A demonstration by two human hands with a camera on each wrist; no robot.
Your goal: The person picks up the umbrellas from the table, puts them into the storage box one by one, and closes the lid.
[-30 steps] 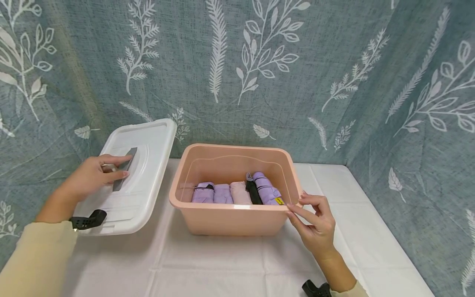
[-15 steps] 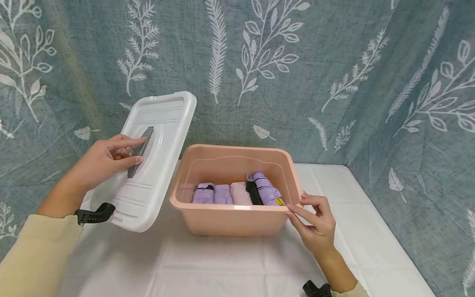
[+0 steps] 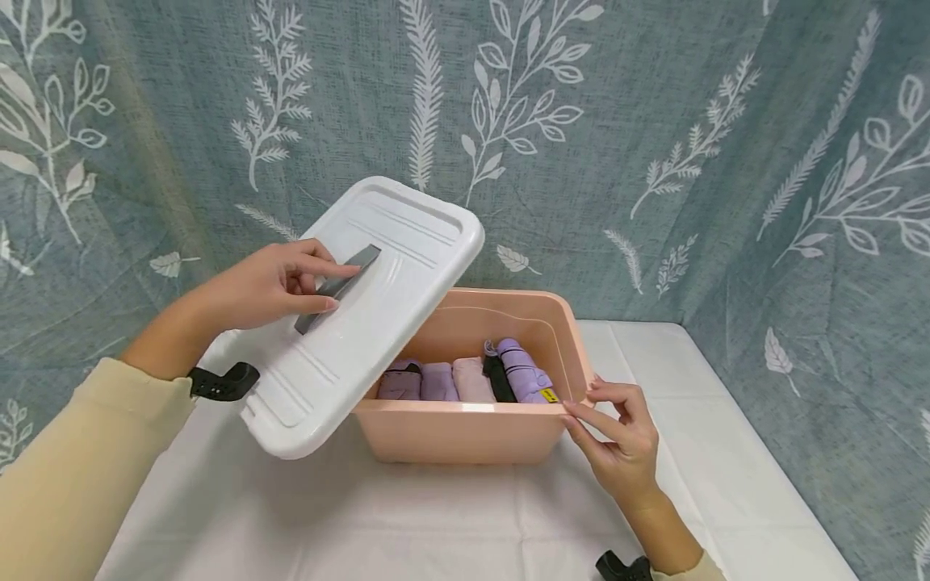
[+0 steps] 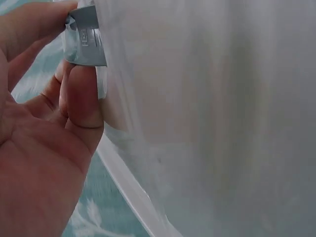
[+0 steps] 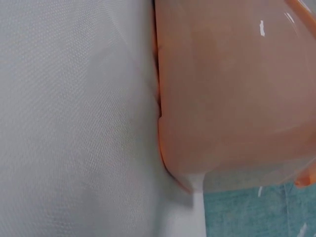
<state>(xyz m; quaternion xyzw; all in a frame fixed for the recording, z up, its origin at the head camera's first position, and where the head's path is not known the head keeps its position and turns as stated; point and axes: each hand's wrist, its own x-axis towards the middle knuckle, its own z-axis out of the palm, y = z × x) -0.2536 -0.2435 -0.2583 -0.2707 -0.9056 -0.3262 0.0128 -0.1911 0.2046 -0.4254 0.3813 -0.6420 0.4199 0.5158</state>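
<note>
My left hand (image 3: 279, 286) grips the grey handle (image 3: 308, 321) of a white lid (image 3: 407, 278). The lid is tilted in the air, covering the left part of a peach storage box (image 3: 465, 436) from the head view. In the left wrist view the thumb and fingers pinch the grey handle (image 4: 88, 37). My right hand (image 3: 617, 436) pinches the box's front right corner rim. Inside the box lie several rolled bundles in a row: lilac ones (image 3: 523, 371), a pale pink one (image 3: 472, 379) and a slim black one (image 3: 498, 378). The right wrist view shows the box's outer wall (image 5: 237, 89).
A white cloth (image 3: 465, 516) covers the table under the box. Blue-green curtains with white leaf prints (image 3: 508, 121) hang behind and at the sides. Black straps (image 3: 225, 382) sit on both wrists.
My left hand has carried the lid rightward and up, turning it from beside the box to over its left part. The right hand and the box stay put.
</note>
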